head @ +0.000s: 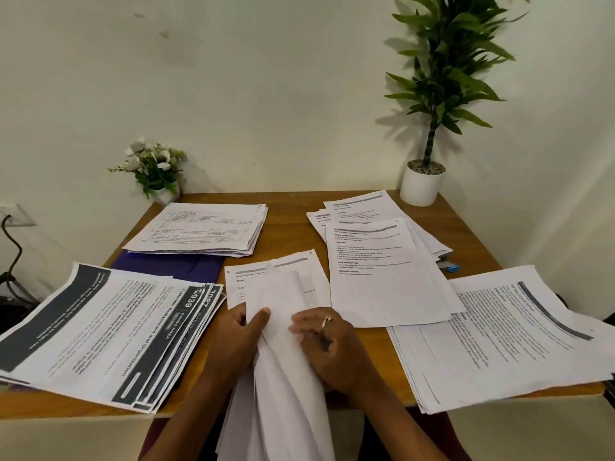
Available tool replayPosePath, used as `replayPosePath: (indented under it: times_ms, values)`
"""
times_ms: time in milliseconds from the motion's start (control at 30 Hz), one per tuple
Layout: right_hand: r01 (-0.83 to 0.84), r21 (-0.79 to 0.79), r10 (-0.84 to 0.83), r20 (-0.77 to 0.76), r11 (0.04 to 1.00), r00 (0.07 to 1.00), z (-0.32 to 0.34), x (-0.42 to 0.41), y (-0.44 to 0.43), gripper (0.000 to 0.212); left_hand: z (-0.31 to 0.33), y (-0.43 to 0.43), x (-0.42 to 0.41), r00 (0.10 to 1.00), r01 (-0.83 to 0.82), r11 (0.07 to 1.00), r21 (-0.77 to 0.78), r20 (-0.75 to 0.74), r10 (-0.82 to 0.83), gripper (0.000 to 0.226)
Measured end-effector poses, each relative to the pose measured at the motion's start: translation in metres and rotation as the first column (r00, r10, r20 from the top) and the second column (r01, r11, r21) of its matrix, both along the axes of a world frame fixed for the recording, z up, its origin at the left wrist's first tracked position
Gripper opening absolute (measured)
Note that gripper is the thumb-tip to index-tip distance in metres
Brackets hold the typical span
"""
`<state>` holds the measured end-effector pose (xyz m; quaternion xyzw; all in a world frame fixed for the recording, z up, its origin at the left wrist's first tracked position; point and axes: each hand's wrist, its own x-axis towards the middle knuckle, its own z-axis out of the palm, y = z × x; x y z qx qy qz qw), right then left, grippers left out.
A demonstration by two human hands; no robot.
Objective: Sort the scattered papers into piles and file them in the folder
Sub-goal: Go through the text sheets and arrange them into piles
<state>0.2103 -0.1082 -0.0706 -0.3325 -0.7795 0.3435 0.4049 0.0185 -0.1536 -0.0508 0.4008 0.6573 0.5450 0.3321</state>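
So the person is sitting at a small wooden table (293,224) with both hands on a thick sheaf of blank-side-up sheets (279,377) that hangs off the near edge toward their lap. The left hand (238,337) is closed round the sheaf's left edge, thumb on top pinning the upper sheets, while the right hand (329,344) (there's a ring on one finger) lies curled on the top sheet with its fingertips pressing the paper just right of that thumb. The top of the sheaf overlaps a single printed page (299,277) lying flat mid-table. Piles all around: a fanned pile with dark headers (109,331) at near left, sticking out past the table edge; a table-form pile (203,229) at far left; a loosely spread pile of text pages (376,261) at far right centre; and a big sideways pile (509,334) at near right, also overhanging. The purple folder (176,266) is lying flat under the far-left pile, its near part tucked under the dark-header pile, so only a strip shows between them. Something small and blue (451,267) peeks out beside the spread pile, can't tell what it is. A little pot of white flowers (154,169) and a tall green plant in a white pot (429,154) stand at the back corners against the wall
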Motion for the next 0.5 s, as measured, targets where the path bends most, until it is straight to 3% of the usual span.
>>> replayPosePath:
  times_ms: [67,200,267,367,500]
  values:
    - [0.197,0.07,-0.194,-0.041,0.978,0.98,-0.002,-0.001,0.002,0.018,0.003,-0.001,0.004,1.0,-0.013,1.0,-0.028,-0.023,0.012,0.013]
    - [0.489,0.351,-0.503,-0.058,0.798,0.862,0.003,0.005,0.01,0.024,0.001,-0.003,0.004,0.998,-0.045,0.998,-0.04,-0.048,0.043,0.009]
    - [0.515,0.327,-0.572,0.104,0.792,0.813,0.01,0.014,0.018,0.05,-0.002,-0.003,0.001,0.997,-0.05,0.998,-0.047,-0.063,0.047,0.006]
    - [0.454,0.196,-0.487,0.502,0.869,0.715,0.013,0.027,0.028,0.082,-0.002,-0.002,0.0,0.996,-0.044,0.997,-0.068,-0.077,0.039,0.015]
    - [0.46,0.129,-0.425,0.649,0.878,0.63,-0.005,0.033,0.037,0.072,0.001,-0.002,0.001,0.997,-0.026,0.996,-0.083,-0.068,0.021,0.019]
